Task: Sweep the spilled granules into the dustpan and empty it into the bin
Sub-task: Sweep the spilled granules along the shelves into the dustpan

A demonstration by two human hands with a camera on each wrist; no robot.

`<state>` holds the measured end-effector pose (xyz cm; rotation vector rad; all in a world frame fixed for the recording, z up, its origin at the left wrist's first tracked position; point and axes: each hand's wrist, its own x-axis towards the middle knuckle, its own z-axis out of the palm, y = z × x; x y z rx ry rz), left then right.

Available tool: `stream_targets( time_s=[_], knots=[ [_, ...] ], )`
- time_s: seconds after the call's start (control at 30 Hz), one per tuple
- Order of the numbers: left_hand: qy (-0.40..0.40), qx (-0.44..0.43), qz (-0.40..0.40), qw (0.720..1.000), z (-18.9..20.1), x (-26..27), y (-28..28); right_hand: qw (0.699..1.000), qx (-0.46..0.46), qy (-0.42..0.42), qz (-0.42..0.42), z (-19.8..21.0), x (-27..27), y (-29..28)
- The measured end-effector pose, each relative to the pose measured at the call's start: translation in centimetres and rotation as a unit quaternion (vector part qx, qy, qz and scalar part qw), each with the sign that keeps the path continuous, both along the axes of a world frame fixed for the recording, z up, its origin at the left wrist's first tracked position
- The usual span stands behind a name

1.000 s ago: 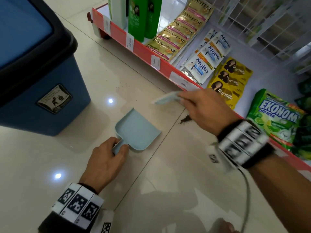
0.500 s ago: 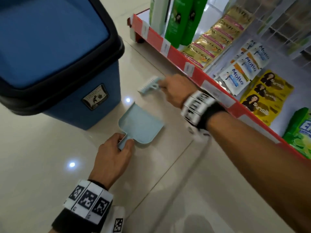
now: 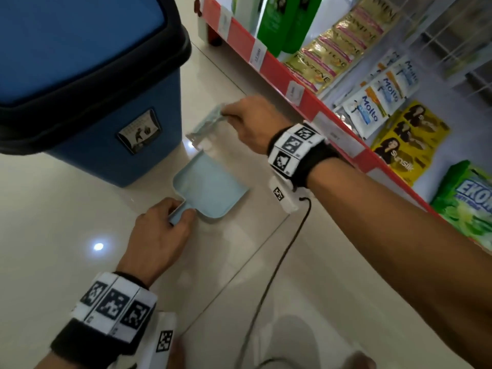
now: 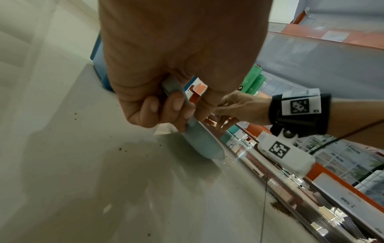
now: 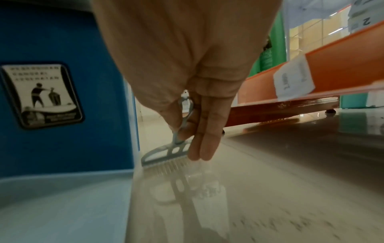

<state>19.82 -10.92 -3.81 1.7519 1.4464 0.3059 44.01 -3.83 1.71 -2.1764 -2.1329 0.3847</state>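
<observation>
The shiny pale tiled floor [image 3: 66, 209] of a shop runs beside a low red-edged shelf [image 3: 269, 62] full of packets. The left hand [image 3: 157, 235] has its fingers curled round the short handle of the small light blue plastic dustpan [image 3: 213, 190], which lies flat on the floor just ahead of that hand. The right hand [image 3: 250, 121] pinches the handle of the little pale blue brush [image 3: 205, 126] with thumb and fingers, and its bristles touch the floor just past the open mouth of the dustpan. The big blue bin with a black rim [image 3: 80, 75] stands near, on the far left of both hands. A second ago the brush was up in the air, out to the right over a small dark pile; now it has come across and down to the front of the dustpan. That looks like the start of a new sweep, but the pan looks clean inside. A dark heap of spilled granules [image 4: 278, 205] lies by the foot of the shelf, well apart from the dustpan, behind the right hand. A few dark specks [image 4: 120, 148] dot the floor near the left hand. So most of the sweeping is not yet done, and the bin must wait.
</observation>
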Motion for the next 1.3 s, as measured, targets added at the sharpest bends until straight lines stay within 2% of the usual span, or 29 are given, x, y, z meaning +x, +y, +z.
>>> stream_targets(
  time_s=[0.07,0.17,0.27,0.33,0.4,0.5,0.57,0.63,0.7,0.8,0.93,1.0,1.1,1.2,1.3],
  knots=[
    [-0.004,-0.003,-0.003,1.000,0.2,0.2,0.0,0.999,-0.029,-0.006,0.013,-0.5,0.2,-1.0],
    [-0.009,-0.011,-0.014,1.000,0.2,0.2,-0.1,0.997,-0.059,-0.040,0.024,0.2,2.5,-5.4],
    [-0.009,-0.015,-0.029,0.999,0.0,0.2,-0.3,0.987,-0.148,-0.062,-0.013,2.1,5.9,-11.5],
    [-0.013,-0.020,-0.036,0.999,-0.2,0.2,-0.5,0.982,-0.172,-0.076,-0.026,3.4,7.7,-14.3],
    [-0.015,-0.026,-0.043,0.999,-0.2,0.5,-0.7,0.987,-0.138,-0.076,-0.040,4.4,8.8,-15.2],
    [-0.017,-0.025,-0.059,0.998,0.1,1.3,-0.9,0.998,-0.034,-0.014,-0.041,4.7,8.0,-13.9],
    [-0.021,-0.022,-0.073,0.997,0.3,1.8,-1.0,0.999,0.036,0.029,-0.028,3.9,6.2,-11.9],
    [-0.027,-0.021,-0.082,0.996,0.4,2.3,-1.0,0.996,0.082,0.032,-0.034,2.4,4.4,-9.6],
    [-0.025,-0.021,-0.091,0.995,0.5,2.6,-1.2,0.994,0.072,-0.040,-0.069,0.6,3.5,-8.1],
    [-0.028,-0.017,-0.097,0.995,0.4,2.7,-1.2,0.981,0.004,-0.134,-0.140,-1.2,4.1,-8.5],
    [-0.028,-0.018,-0.103,0.994,0.3,2.9,-1.3,0.965,-0.094,-0.104,-0.223,-1.3,6.5,-14.2],
    [-0.026,-0.014,-0.105,0.994,0.1,3.1,-1.3,0.957,-0.113,-0.107,-0.244,-0.3,7.8,-17.3],
    [-0.026,-0.014,-0.110,0.994,-0.1,3.3,-1.3,0.961,-0.096,-0.136,-0.220,2.0,8.8,-19.7],
    [-0.025,-0.014,-0.118,0.993,-0.1,3.8,-1.4,0.977,-0.035,-0.084,-0.194,3.4,7.9,-18.6],
    [-0.020,-0.006,-0.132,0.991,0.0,4.4,-1.5,0.988,0.038,-0.027,-0.149,2.8,5.9,-15.5]
  ],
)
